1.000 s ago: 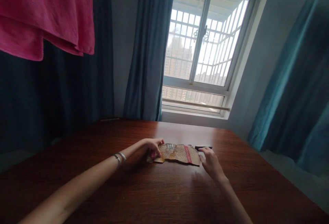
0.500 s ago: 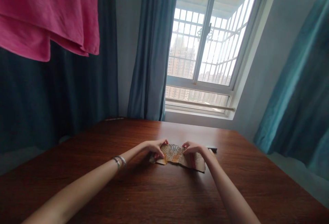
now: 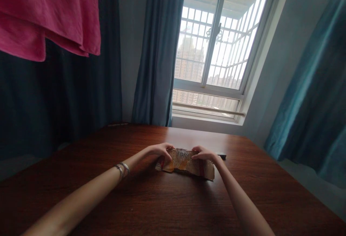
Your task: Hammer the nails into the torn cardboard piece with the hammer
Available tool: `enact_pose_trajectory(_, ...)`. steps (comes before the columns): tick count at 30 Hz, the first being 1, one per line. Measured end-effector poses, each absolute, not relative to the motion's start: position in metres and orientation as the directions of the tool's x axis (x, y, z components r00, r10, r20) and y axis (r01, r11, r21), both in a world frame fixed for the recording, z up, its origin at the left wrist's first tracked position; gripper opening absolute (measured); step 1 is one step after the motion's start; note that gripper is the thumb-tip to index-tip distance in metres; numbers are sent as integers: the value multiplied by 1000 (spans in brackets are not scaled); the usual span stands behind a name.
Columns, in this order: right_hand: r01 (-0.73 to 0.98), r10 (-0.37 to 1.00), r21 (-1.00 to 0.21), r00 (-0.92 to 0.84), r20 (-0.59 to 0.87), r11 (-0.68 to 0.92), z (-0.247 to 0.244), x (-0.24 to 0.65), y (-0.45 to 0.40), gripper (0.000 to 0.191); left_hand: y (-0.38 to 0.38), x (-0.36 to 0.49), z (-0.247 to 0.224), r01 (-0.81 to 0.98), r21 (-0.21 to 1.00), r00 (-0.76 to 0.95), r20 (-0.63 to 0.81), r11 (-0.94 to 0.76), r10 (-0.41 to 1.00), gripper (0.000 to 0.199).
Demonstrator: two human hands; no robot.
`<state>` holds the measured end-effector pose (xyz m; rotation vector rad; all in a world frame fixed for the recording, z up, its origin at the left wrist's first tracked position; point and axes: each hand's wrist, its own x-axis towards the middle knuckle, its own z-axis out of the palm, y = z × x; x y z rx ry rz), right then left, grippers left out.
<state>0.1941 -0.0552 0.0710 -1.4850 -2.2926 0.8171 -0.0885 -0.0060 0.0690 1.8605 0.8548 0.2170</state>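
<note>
A torn-edged strip of printed cardboard (image 3: 181, 162), tan with dark specks, orange patches and a dark red band, is held between my hands above the table. My left hand (image 3: 162, 151) grips its left part, thumb on the near face and fingers over the top edge. At the right, my right hand (image 3: 203, 153) pinches the upper edge in the same way. The fingertips behind the cardboard are hidden. Just beyond my right hand lies a small black object (image 3: 222, 156), partly covered, whose kind I cannot make out.
The brown wooden table (image 3: 129, 207) reaches back to the wall below a barred window (image 3: 211, 55). Blue curtains (image 3: 155, 55) hang at the left and right. A pink cloth (image 3: 62, 16) hangs at the upper left, above the table.
Both hands keep hold of the cardboard, which now stands slightly more upright with its upper edge raised. The whole view has shifted a little.
</note>
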Motion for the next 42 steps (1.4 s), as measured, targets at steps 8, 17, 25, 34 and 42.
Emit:
enact_pose_trajectory(8,692,897,-636,-442,1,341,77,202,-57,28,3,-90,77,403,871,735,-126,-280,666,42)
enact_pose_trajectory(17,658,902,-681,-432,10,322,82,207,-61,29,15,-89,67,359,911,729,-139,-201,670,52)
enact_pose_trajectory(25,602,900,-775,-424,-107,192,76,210,-62,42,2,-91,73,334,942,786,-299,36,542,38)
enact_pose_trajectory(34,495,889,-869,-403,-218,11,62,210,-72,46,2,-91,50,252,951,845,-307,180,438,29)
enact_pose_trajectory(42,466,886,-882,-374,-272,-74,53,211,-68,43,-1,-93,51,258,945,817,-324,200,477,30)
